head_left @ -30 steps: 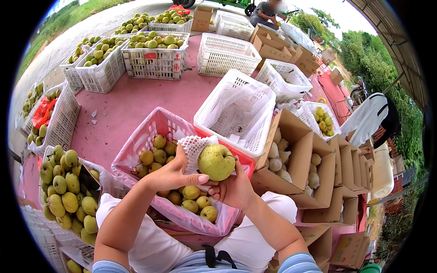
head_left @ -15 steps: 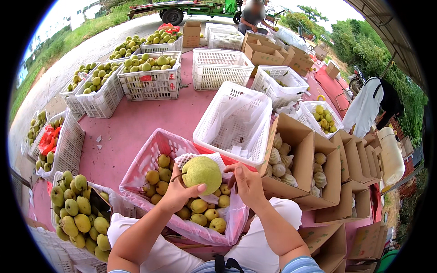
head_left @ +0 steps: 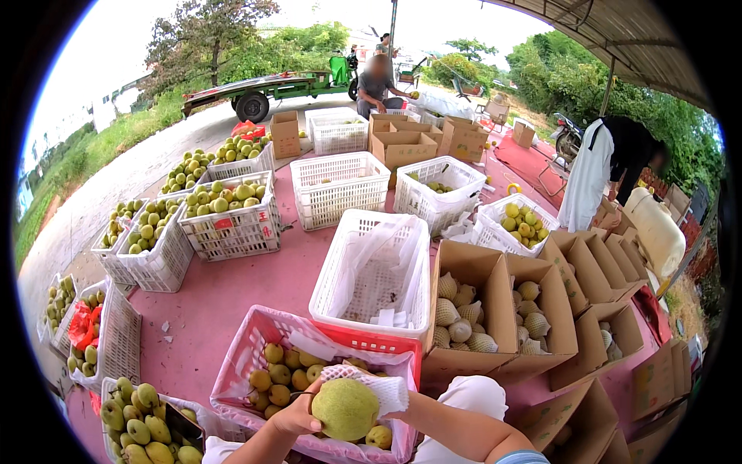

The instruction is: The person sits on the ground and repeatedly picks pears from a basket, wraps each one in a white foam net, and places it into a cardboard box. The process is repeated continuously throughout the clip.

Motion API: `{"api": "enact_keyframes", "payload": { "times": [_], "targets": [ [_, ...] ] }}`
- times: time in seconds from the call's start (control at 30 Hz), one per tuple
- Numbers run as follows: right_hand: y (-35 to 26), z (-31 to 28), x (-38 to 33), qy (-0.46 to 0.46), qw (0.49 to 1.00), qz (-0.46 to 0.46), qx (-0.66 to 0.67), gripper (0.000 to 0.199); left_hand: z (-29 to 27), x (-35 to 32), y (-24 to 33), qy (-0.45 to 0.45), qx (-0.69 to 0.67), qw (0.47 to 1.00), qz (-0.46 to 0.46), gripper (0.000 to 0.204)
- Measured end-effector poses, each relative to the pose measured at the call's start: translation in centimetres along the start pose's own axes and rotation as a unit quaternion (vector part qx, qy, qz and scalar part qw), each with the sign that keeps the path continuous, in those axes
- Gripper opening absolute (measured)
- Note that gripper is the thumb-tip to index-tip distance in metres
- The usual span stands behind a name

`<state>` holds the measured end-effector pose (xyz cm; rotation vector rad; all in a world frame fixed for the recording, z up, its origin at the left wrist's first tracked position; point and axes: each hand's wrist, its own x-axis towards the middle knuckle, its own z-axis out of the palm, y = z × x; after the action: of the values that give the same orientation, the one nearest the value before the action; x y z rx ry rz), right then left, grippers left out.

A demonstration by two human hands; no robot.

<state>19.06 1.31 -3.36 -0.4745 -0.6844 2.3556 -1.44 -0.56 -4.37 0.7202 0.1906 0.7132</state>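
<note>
— Pink ground [head_left: 232, 298] under a roof edge, crates and boxes all over it, with trees and a green flatbed cart [head_left: 263, 87] out in the daylight behind. What are the hands doing?

— Left hand [head_left: 297, 417] is cupped around a big green pear [head_left: 345, 408], fingers curled against its left side and holding it up. A white foam net sleeve [head_left: 379, 384] sits over the top right of the fruit.

— And the right hand?

— Mostly hidden behind the pear and sleeve; only the forearm shows, coming from the lower right. I cannot tell how its fingers are set.

— Where is the pear exactly?

— Low in the middle, right above the red crate [head_left: 340, 336], which is lined with clear plastic and half full of smaller yellow-green pears [head_left: 282, 375].

— What is next to that?

— An empty white crate [head_left: 375, 267] just behind it, and to the right an open cardboard box [head_left: 495, 309] with sleeved pears inside. A person sits among boxes far back.
</note>
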Motion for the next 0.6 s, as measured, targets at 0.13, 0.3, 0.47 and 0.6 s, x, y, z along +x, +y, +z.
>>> {"api": "enact_keyframes", "payload": {
  "times": [0.13,0.3,0.47,0.6],
  "targets": [
    [-0.7,-0.5,0.4,-0.096,0.985,0.068,0.125,0.050,0.6,0.1,0.4,-0.004,-0.014,1.000,0.003,0.108],
    [-2.1,1.6,-1.5,0.021,0.989,-0.036,0.142,0.044,2.7,1.1,2.0,0.062,0.017,0.997,0.048,0.092],
    [-2.9,1.1,-1.3,0.101,0.987,-0.124,-0.029,0.024,5.1,1.5,4.7,0.179,0.018,0.979,0.095,0.073],
    [-2.4,4.1,-1.4,0.226,0.854,-0.266,-0.385,0.019,5.5,2.0,4.0,0.309,0.232,0.913,0.130,0.081]
  ]
}}
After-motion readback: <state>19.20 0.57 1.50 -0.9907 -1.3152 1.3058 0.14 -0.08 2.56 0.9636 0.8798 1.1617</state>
